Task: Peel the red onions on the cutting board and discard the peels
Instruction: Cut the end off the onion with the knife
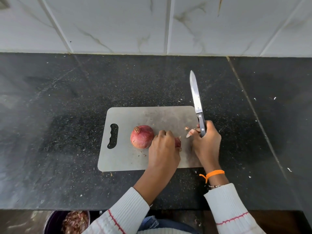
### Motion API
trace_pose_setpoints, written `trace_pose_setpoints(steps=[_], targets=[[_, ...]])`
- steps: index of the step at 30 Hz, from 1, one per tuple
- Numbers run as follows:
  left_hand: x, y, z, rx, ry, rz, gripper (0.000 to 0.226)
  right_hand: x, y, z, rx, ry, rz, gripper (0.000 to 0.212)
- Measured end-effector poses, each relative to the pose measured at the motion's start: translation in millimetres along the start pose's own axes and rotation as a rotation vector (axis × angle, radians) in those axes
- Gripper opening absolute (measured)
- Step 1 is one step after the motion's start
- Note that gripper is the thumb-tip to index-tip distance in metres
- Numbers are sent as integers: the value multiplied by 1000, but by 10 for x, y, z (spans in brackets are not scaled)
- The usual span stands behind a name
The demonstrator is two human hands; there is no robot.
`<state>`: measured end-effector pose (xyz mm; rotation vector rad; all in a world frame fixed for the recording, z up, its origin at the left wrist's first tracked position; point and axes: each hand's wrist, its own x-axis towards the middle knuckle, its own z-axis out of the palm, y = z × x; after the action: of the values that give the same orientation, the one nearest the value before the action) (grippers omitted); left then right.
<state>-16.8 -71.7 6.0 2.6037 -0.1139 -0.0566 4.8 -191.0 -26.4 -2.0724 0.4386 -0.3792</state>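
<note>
Head view: left hand [164,147] knuckles up over the grey cutting board [121,157], fingers curled round a mostly hidden red onion [177,142]. Right hand [206,142] fisted on the black handle of a knife [195,97], blade pointing away toward the wall, a peel scrap [191,132] at its fingertips. 1 unpeeled onion [142,136] just left, on the board. Bin [67,222] with peels below the counter edge. No readable writing.

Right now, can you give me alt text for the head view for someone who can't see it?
On a grey cutting board, the left hand holds a mostly hidden red onion while the right hand grips a knife pointing away. A whole unpeeled onion sits just left; a bucket of peels stands below the counter.
</note>
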Motion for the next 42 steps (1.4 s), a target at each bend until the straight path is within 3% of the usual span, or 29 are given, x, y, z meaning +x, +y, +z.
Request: trace_pose_setpoints(steps=[4,9,17,23,27,30,34,39,42], targets=[[53,13,-22,43,-19,-22,32,-41,-75,-35,-23,-68,-91,15],[141,-84,-48,71,-61,-26,45,-42,44,-9,-52,-117,-60,9],[113,-214,-21,30,-128,237,45,-38,108,-85,18,-143,13,17],[126,-97,41,113,-121,146,40,-88,46,-132,93,-185,44,19],[173,-123,-26,90,-200,86,39,-164,35,-168,138,-268,99,20],[197,-152,-66,65,-235,60,21,-231,6,-214,158,-350,139,18],[189,-198,-16,67,-147,60,17,-316,-60,-293,161,-394,196,14],[150,-166,37,-3,-13,150,33,-404,-56,-377,-3,-404,185,15],[157,-155,41,-36,15,110,28,-506,-36,-432,-99,-440,177,24]])
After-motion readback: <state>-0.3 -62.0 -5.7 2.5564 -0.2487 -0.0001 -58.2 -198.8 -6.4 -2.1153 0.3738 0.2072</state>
